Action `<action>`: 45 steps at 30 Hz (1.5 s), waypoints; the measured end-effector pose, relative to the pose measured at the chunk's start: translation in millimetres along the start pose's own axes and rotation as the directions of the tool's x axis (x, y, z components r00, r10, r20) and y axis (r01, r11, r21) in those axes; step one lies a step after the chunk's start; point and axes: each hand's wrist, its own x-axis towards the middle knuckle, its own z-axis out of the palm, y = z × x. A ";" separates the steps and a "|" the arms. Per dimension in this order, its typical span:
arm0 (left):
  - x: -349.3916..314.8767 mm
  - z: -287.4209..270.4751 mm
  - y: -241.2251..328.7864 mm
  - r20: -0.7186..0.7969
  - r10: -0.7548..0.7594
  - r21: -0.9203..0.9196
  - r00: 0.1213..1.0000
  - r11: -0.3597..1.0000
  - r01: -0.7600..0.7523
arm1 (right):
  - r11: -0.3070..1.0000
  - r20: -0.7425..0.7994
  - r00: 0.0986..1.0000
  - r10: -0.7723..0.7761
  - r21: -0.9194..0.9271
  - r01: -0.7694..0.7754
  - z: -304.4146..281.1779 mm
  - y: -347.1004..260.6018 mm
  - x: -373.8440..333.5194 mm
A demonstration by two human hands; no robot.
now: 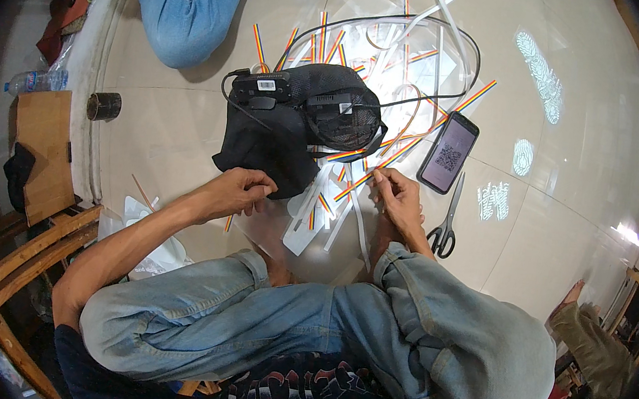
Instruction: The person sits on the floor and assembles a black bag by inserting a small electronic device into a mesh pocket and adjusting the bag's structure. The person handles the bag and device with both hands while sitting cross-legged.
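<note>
My right hand (399, 198) is closed, thumb and fingertips pinching a rainbow-striped strip (353, 187) that slants down to the left. My left hand (252, 190) is curled shut beside the lower edge of a black mesh cap (270, 148); whether anything thin sits between its fingertips is hidden. A small black device (262, 89) with a long black cable (471, 56) is attached to the cap. Beneath and around it lie several striped strips, white strips and a white sheet (303, 229). Black-handled scissors (444, 232) rest on the floor right of my right hand, below a phone (449, 152) with a lit screen.
Another person's jeans-clad knee (190, 18) is at the upper left. A dark tape roll (103, 107), a plastic bottle (36, 82) and a cardboard piece (44, 155) are along the left. White plastic (162, 249) lies beside my left knee. A wooden frame (34, 251) stands at lower left.
</note>
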 end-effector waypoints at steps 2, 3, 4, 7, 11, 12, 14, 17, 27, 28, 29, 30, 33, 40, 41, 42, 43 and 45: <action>0.4 -0.1 -0.6 0.002 0.000 -0.003 1.000 1.000 0.000 | 1.000 0.003 1.000 -0.006 -0.004 0.006 -0.3 0.4 0.1; 1.4 -0.2 -2.8 0.002 0.001 -0.007 1.000 1.000 -0.001 | 1.000 0.004 1.000 -0.012 -0.004 0.012 -0.6 2.2 0.4; 1.8 -0.2 -4.1 0.003 0.003 -0.011 1.000 1.000 -0.003 | 1.000 0.005 1.000 -0.017 -0.004 0.017 -0.7 3.1 0.6; -0.3 -0.5 -2.2 0.006 0.002 -0.010 1.000 1.000 -0.002 | 1.000 0.005 1.000 -0.025 0.004 0.025 -0.3 2.2 0.2; 0.7 -0.6 -1.8 0.010 0.006 -0.008 1.000 1.000 -0.006 | 1.000 -0.001 1.000 -0.021 0.022 0.021 -0.1 4.0 0.0; 0.2 -0.4 -0.5 0.010 0.007 -0.004 1.000 1.000 -0.007 | 1.000 -0.002 1.000 -0.016 0.026 0.017 -0.1 4.5 0.1; 0.2 -0.3 -0.7 0.010 0.012 0.001 1.000 1.000 -0.012 | 1.000 -0.001 1.000 -0.009 0.025 0.009 -0.1 3.9 0.1; 0.5 -0.3 -2.9 0.009 0.022 0.001 1.000 1.000 -0.022 | 1.000 0.002 1.000 0.000 0.016 0.000 0.4 1.3 -0.2; -0.4 0.0 0.5 0.009 0.014 -0.004 1.000 1.000 -0.014 | 1.000 -0.005 1.000 -0.001 0.010 0.001 1.0 -0.4 -0.9; -0.4 0.0 0.2 0.010 0.012 -0.004 1.000 1.000 -0.012 | 1.000 -0.006 1.000 -0.004 0.011 0.004 1.4 -1.2 -1.0; -0.6 0.0 0.7 0.008 0.013 -0.004 1.000 1.000 -0.013 | 1.000 -0.007 1.000 -0.005 0.014 0.005 1.4 -1.0 -0.9; -0.9 0.1 1.2 0.007 0.014 -0.004 1.000 1.000 -0.014 | 1.000 -0.007 1.000 -0.007 0.017 0.007 1.5 -0.3 -0.8; -1.0 0.1 1.9 0.003 0.014 0.000 1.000 1.000 -0.014 | 1.000 -0.008 1.000 -0.008 0.007 0.008 1.4 1.2 0.3; -1.3 0.5 5.4 0.007 0.015 0.005 1.000 1.000 -0.015 | 1.000 -0.022 1.000 -0.018 -0.025 0.017 -1.5 8.6 0.0; -1.7 -0.1 4.7 0.010 0.019 -0.001 1.000 1.000 -0.019 | 0.999 -0.017 1.000 -0.026 -0.040 0.025 0.1 3.1 0.0; -1.7 -0.5 3.4 0.013 0.023 -0.008 1.000 1.000 -0.023 | 0.998 -0.010 0.999 -0.034 -0.055 0.034 1.0 -2.5 -1.7; -1.7 -0.4 1.6 0.015 0.028 -0.016 0.999 0.999 -0.027 | 0.997 -0.003 0.999 -0.043 -0.070 0.043 1.6 -8.9 -2.1; -1.7 1.7 -5.6 0.002 0.030 -0.012 1.000 0.999 -0.030 | 0.945 0.066 0.953 -0.297 -0.124 0.303 7.7 -45.4 4.3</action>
